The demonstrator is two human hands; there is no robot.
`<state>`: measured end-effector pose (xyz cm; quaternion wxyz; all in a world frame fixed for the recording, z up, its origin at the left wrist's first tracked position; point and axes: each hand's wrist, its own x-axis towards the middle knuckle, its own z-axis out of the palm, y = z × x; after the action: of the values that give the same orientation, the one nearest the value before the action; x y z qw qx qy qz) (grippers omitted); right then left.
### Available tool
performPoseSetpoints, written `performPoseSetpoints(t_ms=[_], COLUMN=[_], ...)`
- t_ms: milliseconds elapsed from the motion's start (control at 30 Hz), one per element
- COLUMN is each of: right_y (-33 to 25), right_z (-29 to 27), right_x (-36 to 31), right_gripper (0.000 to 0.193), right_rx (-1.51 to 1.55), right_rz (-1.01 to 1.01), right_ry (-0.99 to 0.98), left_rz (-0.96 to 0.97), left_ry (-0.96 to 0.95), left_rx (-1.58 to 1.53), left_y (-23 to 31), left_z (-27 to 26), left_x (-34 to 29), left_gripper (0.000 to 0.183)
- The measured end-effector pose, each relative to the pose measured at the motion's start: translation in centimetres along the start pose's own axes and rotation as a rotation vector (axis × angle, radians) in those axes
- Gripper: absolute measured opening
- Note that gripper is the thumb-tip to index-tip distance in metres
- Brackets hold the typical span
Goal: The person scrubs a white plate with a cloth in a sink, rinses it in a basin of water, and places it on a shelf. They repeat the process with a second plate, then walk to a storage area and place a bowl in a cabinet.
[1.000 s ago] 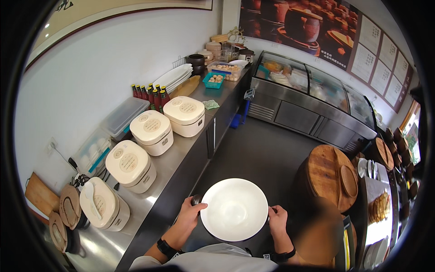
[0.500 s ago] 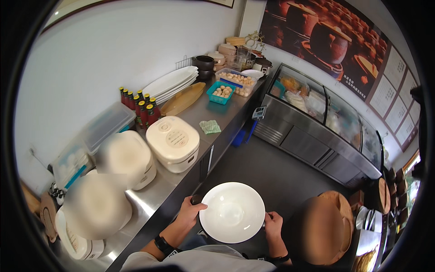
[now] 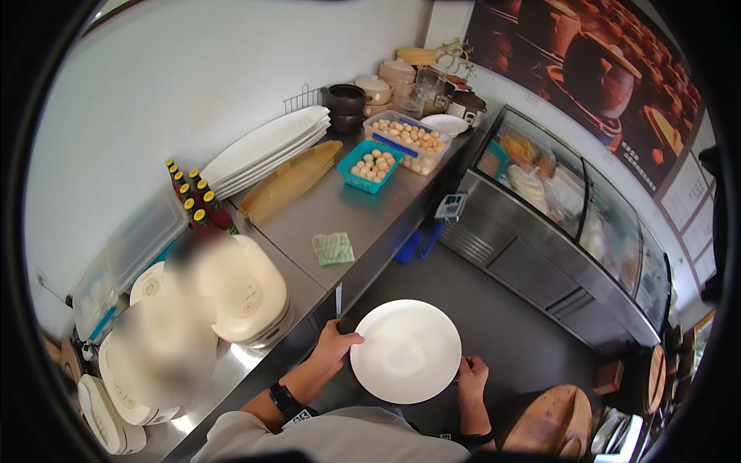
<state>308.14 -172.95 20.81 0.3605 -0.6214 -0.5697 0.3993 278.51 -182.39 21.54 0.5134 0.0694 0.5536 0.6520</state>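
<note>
Holding between 2 bare hands, mouth up, a wide, round vessel with a glossy white inside (image 3: 406, 352), above a smooth dark grey floor (image 3: 502, 316)

Clamping the vessel's left edge with the left hand (image 3: 332, 346), thumb over the rim, other fingers bent around the side by a stubby dark grip (image 3: 347, 326)

Gripping the vessel's right edge with the right hand (image 3: 472, 376), fingers curled in; cannot tell how far under the rim

Just behind the left fingers, a broad black wristband (image 3: 285, 399); behind the right fingers, near the lower edge, a dark wristband (image 3: 480, 439)

Ahead of the left fingers, on a brushed steel counter (image 3: 310, 212), a crumpled pale green cloth (image 3: 333, 248)

Left of the left fingers, cream plastic rice cookers (image 3: 258, 289) in a row, partly blurred

Farther ahead of the left fingers, a teal plastic basket (image 3: 369, 185) of eggs, a long tan tray (image 3: 297, 181), stacked long white platters (image 3: 258, 150), yellow-capped dark red bottles (image 3: 218, 217) and 2 stacked black pots (image 3: 345, 112)

Well ahead of the right fingers, a glass-topped steel display cabinet (image 3: 525, 270); to their lower right, a round brown wooden lid (image 3: 549, 420)
</note>
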Motion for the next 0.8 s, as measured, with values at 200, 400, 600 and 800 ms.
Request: performPoseSetpoints(t_ms=[200, 400, 600, 800], right_y=[-3.9, -7.2, -9.8, -13.2], right_z=[3.5, 11.6, 22.1, 30.0], right_x=[12.7, 23.8, 32.6, 39.4], right_gripper=[0.022, 0.015, 0.030, 0.035], right_rx=[0.007, 0.106, 0.042, -0.109], right_rz=[-0.061, -0.009, -0.070, -0.018], right_ry=[-0.220, -0.530, -0.647, -0.766], left_rz=[0.053, 0.138, 0.140, 0.178], left_ry=[0.150, 0.300, 0.444, 0.526], left_rx=[-0.075, -0.139, -0.168, -0.173], left_y=[3.3, 6.6, 10.6, 12.8], left_z=[3.9, 4.1, 2.7, 0.4], left_x=[6.9, 13.9, 23.7, 32.7], left_gripper=[0.066, 0.063, 0.067, 0.069])
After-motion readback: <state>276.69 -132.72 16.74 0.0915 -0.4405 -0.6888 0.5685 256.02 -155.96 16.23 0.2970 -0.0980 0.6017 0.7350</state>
